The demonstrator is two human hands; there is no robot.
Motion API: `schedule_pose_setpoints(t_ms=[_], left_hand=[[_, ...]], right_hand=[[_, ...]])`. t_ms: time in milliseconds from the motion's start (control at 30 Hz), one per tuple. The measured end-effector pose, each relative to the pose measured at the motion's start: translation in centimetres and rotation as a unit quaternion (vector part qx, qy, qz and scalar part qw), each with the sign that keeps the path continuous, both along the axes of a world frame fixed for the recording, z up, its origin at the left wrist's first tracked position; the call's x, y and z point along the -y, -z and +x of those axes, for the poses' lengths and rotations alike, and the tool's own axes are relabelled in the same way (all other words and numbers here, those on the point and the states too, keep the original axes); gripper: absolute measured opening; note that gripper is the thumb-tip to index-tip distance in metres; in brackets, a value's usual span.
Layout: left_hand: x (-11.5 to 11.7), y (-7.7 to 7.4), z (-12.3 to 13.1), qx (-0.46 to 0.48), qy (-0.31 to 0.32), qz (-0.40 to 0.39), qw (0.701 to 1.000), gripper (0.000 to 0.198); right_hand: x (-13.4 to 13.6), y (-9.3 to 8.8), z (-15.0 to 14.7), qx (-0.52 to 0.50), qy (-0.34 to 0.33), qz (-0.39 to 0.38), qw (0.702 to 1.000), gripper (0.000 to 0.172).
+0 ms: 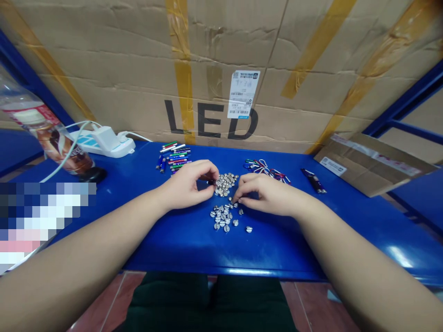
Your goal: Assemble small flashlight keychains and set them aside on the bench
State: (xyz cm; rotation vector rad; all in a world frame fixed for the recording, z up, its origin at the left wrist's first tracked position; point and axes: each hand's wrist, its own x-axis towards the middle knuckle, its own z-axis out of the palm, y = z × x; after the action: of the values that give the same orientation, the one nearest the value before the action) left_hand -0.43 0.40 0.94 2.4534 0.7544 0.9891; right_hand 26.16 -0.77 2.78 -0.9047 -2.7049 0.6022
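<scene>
My left hand [189, 186] is closed around a small dark tube-shaped part, held just left of a heap of silver metal caps [226, 181] on the blue table [194, 249]. My right hand [265, 193] rests on the table with fingertips pinched at a cap between that heap and a second scatter of silver caps [224, 217] nearer to me. A row of small coloured tubes [175, 157] lies behind my left hand. Coloured clips with rings [266, 169] lie behind my right hand.
A big cardboard box marked LED [221, 69] walls off the back of the table. A white power strip [104, 140] and a plastic bottle [44, 129] stand at the left. A small dark stick [313, 180] and a flat cardboard piece [374, 163] lie at the right.
</scene>
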Motion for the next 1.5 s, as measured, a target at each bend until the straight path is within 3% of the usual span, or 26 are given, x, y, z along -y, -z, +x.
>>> schedule_pose_setpoints(t_ms=[167,333,600,800,933,1167,1500], left_hand=[[0.0,0.0,0.0,-0.001,-0.003,-0.004,1.000,0.011],[0.0,0.1,-0.2,-0.003,-0.003,-0.009,1.000,0.011],[0.1,0.0,-0.4,-0.008,0.003,-0.018,1.000,0.011],[0.2,0.0,-0.4,-0.005,0.010,-0.015,1.000,0.016],[0.3,0.1,-0.4,0.002,0.014,-0.022,1.000,0.017],[0.3,0.2,-0.2,0.006,0.019,-0.035,0.999,0.017],[0.6,-0.3,-0.1,-0.013,0.018,-0.034,0.999,0.012]], right_hand=[[-0.2,0.6,-0.1,0.033,-0.015,0.002,0.999,0.027],[0.5,0.2,0.5,0.061,0.013,0.001,0.998,0.024],[5.4,-0.4,2.5,0.118,0.090,-0.006,0.989,0.033],[12.3,2.0,5.1,0.032,0.145,0.105,0.983,0.036],[15.3,3.9,6.4,-0.028,0.133,0.153,0.979,0.033],[16.0,5.6,6.7,-0.131,0.106,0.199,0.966,0.016],[16.7,5.7,5.9,-0.169,0.140,0.202,0.954,0.028]])
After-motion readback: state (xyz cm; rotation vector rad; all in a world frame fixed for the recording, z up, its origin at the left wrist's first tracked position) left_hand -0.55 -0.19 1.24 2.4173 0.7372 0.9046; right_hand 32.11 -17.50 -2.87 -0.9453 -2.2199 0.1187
